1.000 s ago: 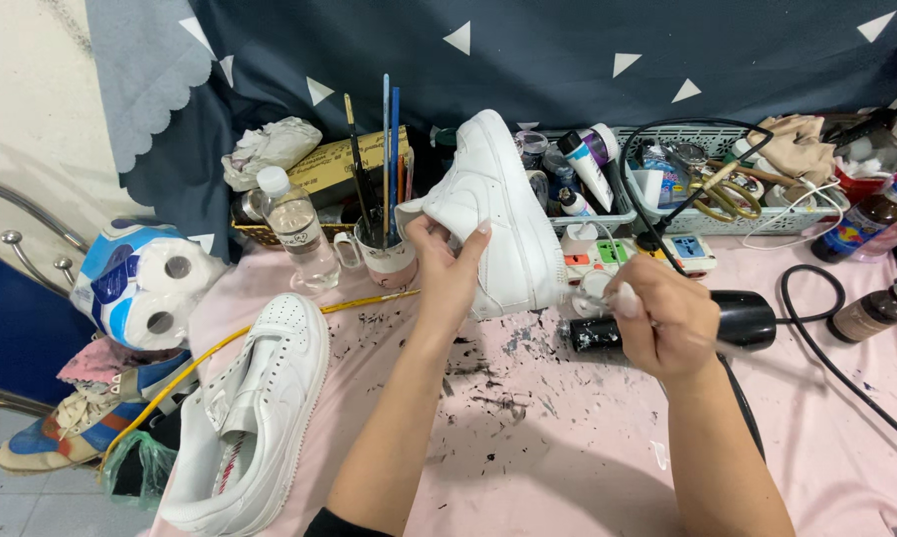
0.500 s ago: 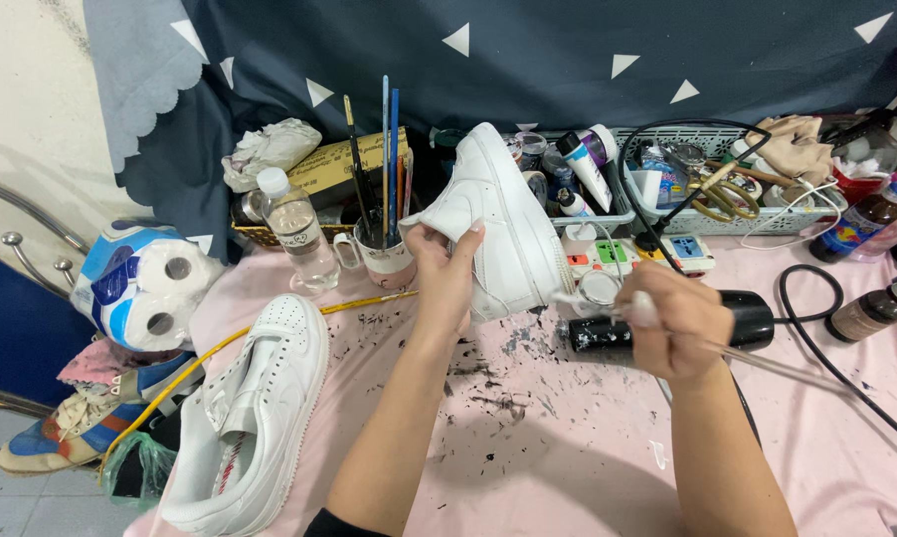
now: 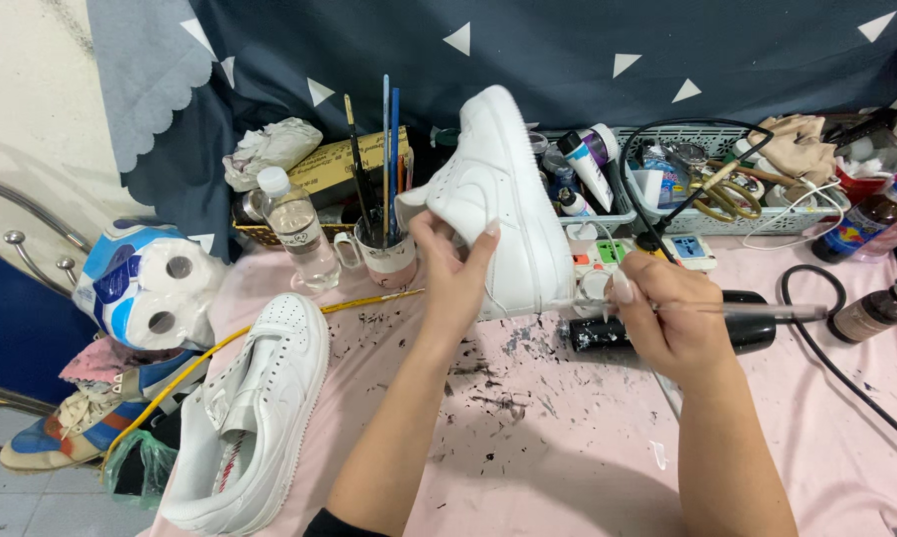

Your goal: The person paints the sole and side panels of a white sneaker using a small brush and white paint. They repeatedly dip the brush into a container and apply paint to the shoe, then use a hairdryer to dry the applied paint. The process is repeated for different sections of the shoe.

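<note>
Two hands are at work over the pink table [image 3: 568,467], and both are yours. Your left hand [image 3: 453,273] grasps a white sneaker [image 3: 498,194] by its heel end, thumb on one side and fingers wrapped around the other, holding it lifted off the table with the toe pointing up and away from you. Your right hand [image 3: 672,323] is closed around a thin clear-handled brush [image 3: 737,310], whose handle runs out to the right past your knuckles while its tip reaches left to the sneaker's lower edge, just beside your left fingers; whether the tip touches the shoe is too fine to tell.

Directly under and behind your right hand lies a black cylindrical tool [image 3: 608,333] on its side, with a black cable [image 3: 836,358] curling off to the right. Beyond your left hand stands a mug of brushes [image 3: 389,254], with a clear plastic bottle [image 3: 294,234] just to its left. Down to the left of your left forearm a second white sneaker [image 3: 260,418] lies on the table, a yellow stick [image 3: 369,301] near its toe. Dark flecks of paint speckle the cloth between your arms. Farther left sits a pack of toilet rolls [image 3: 150,288]. Past your right hand a white basket [image 3: 727,214] holds tubes and scissors.
</note>
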